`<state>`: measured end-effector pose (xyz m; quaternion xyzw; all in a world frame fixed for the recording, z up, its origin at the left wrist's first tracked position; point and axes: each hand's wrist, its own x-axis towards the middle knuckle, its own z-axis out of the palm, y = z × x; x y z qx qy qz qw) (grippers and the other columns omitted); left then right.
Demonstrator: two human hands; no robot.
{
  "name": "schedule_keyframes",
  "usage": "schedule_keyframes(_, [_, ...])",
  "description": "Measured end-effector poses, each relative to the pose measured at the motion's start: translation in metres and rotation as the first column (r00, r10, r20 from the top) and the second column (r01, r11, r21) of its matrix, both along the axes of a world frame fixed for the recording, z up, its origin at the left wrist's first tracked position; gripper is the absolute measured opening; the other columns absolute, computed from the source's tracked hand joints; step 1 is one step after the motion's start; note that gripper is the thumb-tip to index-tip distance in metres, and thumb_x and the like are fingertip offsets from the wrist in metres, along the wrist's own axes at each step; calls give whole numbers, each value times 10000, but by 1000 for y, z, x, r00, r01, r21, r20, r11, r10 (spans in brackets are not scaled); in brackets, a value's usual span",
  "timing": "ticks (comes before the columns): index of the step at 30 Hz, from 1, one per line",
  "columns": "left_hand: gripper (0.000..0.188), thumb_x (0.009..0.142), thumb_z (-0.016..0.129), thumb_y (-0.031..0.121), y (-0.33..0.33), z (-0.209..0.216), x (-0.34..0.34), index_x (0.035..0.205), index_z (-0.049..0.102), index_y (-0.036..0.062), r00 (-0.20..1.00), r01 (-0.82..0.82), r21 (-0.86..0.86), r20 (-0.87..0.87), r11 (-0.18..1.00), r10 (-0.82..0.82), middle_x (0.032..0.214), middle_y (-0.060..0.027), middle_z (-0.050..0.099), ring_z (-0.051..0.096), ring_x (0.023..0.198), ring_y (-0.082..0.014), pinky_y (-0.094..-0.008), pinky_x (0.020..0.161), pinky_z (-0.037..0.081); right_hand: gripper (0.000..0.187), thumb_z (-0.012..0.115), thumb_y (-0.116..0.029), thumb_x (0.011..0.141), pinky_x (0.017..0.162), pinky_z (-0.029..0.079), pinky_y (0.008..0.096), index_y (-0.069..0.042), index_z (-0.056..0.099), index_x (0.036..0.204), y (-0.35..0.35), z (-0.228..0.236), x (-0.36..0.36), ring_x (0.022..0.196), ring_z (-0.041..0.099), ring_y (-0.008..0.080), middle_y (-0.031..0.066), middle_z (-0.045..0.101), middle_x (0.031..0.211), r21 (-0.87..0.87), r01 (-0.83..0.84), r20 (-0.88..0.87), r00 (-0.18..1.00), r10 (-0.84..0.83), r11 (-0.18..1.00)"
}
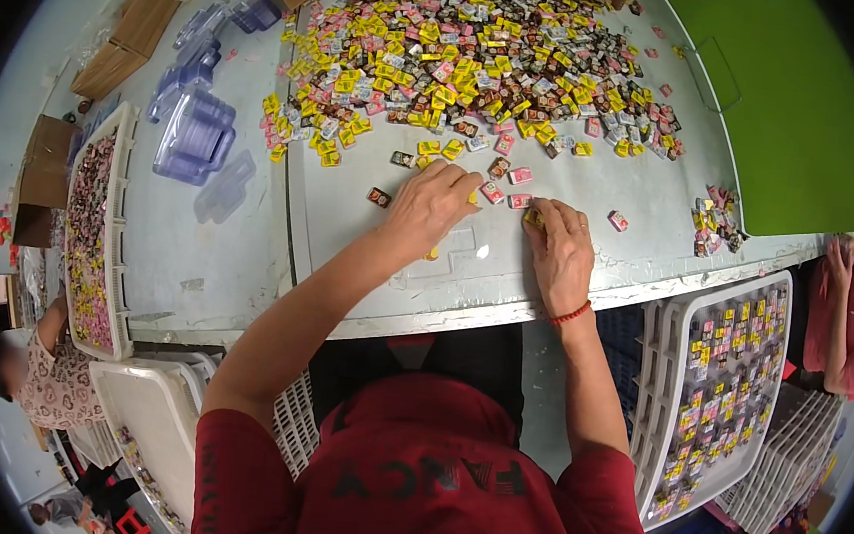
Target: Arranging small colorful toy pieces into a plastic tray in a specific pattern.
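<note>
At far centre, small multicoloured boxes (pixel 483 71) lie still loose, a near-right white plastic tray (pixel 673 397) laden, the right hand (pixel 561 252) pinching a yellow box (pixel 534 216), the left hand (pixel 432 205) hiding its grip.

Large dark capital letters (pixel 431 476) cross the red short-sleeved fabric shirt (pixel 417 527), bottom centre; smaller dark lettering (pixel 209 486) marks its left sleeve.

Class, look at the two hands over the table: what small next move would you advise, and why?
I would probably have the left hand lower the yellow piece at its fingertips into what looks like a clear tray. The tray lies flat, just nearer the body than those fingertips, and its visible middle holds no piece.
</note>
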<state>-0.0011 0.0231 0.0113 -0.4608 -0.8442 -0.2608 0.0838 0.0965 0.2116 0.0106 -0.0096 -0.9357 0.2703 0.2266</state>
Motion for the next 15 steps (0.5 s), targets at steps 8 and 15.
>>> schedule_keyframes(8, [303,754,729,119,32,-7,11,998,586,12,975,-211,125,102,970,199,920,-135,593,574,869,-323,-401,751,478,230,708,-17,764,758,500,371,-17,652,987,-1,1,6,878,607,308,128,649,958,-42,45,1,999,-45,998])
schedule_keyframes(15, [238,762,710,87,27,-9,1,963,605,14,990,-129,145,72,981,119,897,-127,603,575,877,-324,-397,782,474,226,717,-40,763,765,497,380,-16,653,979,2,7,6,890,602,314,127,647,954,-100,48,70,997,-41,994])
